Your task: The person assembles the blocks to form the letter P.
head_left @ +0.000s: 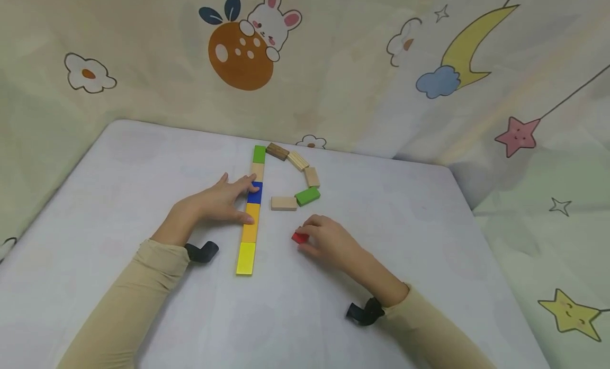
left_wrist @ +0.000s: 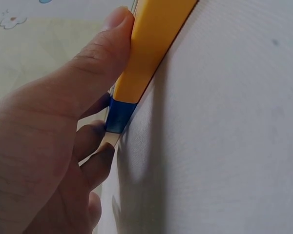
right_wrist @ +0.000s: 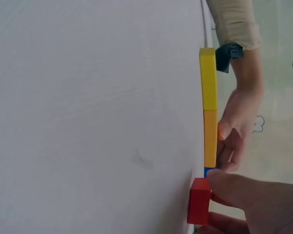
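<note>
My right hand (head_left: 333, 242) pinches a small red block (head_left: 299, 236) between thumb and fingers, just right of a straight column of blocks. In the right wrist view the red block (right_wrist: 199, 202) sticks out past the fingertips. My left hand (head_left: 214, 202) rests along the column, its thumb on an orange block (head_left: 250, 231) and its fingers, loosely spread, at the blue block (head_left: 254, 193). A yellow block (head_left: 245, 259) ends the column nearest me; a pale wooden block (head_left: 257, 171) and a green block (head_left: 259, 154) top it.
From the column's top curves an arc: a dark brown block (head_left: 277, 151), a striped wooden block (head_left: 298, 160), a pale block (head_left: 312, 177) and another green block (head_left: 307, 196). A pale block (head_left: 284, 203) lies at its lower end. Patterned cloth (head_left: 352, 83) hangs behind the white table (head_left: 419, 215).
</note>
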A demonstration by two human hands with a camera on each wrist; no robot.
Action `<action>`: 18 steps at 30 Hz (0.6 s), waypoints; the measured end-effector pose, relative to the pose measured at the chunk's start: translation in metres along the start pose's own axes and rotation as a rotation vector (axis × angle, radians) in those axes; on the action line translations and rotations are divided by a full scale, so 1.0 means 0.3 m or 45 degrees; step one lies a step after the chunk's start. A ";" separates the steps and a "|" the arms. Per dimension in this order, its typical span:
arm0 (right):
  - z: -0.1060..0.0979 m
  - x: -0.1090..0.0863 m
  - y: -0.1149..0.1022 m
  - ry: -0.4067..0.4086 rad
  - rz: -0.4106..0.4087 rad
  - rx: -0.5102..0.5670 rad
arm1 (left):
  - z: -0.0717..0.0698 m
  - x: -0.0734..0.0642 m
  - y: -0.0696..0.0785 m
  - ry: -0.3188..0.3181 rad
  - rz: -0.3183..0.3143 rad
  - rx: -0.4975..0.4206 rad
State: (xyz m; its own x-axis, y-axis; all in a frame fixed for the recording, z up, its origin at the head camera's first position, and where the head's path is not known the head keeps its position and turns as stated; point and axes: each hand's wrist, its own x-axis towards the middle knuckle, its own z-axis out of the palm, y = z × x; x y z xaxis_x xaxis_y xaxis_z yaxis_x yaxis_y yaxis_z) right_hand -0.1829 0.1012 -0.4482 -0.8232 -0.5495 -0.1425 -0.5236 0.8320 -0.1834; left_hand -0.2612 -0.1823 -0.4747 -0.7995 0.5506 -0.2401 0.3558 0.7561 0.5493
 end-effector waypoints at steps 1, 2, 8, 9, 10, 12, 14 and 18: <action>0.003 0.004 -0.003 -0.002 0.009 0.003 | 0.001 0.000 -0.003 -0.001 0.006 -0.004; 0.005 0.010 -0.006 -0.005 0.015 0.008 | 0.002 0.001 -0.004 -0.003 0.002 -0.004; -0.007 0.062 -0.029 -0.007 0.013 0.044 | -0.001 -0.001 0.001 -0.004 -0.002 -0.005; -0.014 0.076 -0.033 0.005 0.010 0.064 | -0.003 -0.002 0.003 -0.002 -0.006 -0.001; -0.022 0.092 -0.036 0.021 -0.003 0.087 | -0.005 -0.003 0.005 -0.001 -0.009 0.002; -0.040 0.129 -0.044 0.048 -0.029 0.147 | -0.007 -0.005 0.007 0.001 -0.016 0.006; -0.057 0.171 -0.052 0.063 -0.059 0.202 | -0.009 -0.006 0.008 0.000 -0.025 0.006; -0.075 0.254 -0.065 0.069 -0.097 0.214 | -0.008 -0.005 0.011 -0.005 -0.027 0.002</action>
State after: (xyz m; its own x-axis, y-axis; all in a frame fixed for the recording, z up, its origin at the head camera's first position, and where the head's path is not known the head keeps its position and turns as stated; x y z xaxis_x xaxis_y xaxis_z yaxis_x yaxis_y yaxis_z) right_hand -0.2405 0.0447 -0.4336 -0.7956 -0.6017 -0.0700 -0.5447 0.7612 -0.3520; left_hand -0.2600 -0.1816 -0.4705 -0.8049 0.5359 -0.2548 0.3394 0.7681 0.5430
